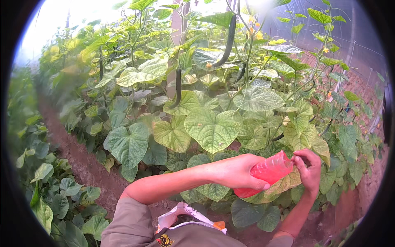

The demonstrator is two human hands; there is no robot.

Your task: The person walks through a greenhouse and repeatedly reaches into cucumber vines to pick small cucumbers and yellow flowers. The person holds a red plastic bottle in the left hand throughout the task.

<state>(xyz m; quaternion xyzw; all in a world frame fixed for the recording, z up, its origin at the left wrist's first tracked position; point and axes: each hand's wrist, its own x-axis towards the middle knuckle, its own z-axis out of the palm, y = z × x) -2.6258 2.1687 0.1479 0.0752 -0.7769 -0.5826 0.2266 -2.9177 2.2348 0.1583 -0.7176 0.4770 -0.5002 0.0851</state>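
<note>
A cut plastic bottle [271,171] with red contents or colouring is gripped around its side by my left hand [243,173]. It tilts so that its open end points up and to the right. Beside that end, my right hand [307,169] has its thumb and fingertips pinched together; whether something small is between them cannot be told. Broad, yellow-mottled cucumber leaves [213,128] spread just beyond both hands. Dark slender cucumbers hang above, one long and curved [230,41], another [178,88] further left.
An open white sack [191,213] with printing and an orange patch is at my waist. A bare soil path [83,154] curves along the left, with low leafy plants beside it. Vines with yellow flowers [258,35] rise ahead. Plastic sheeting [355,31] stands at the right.
</note>
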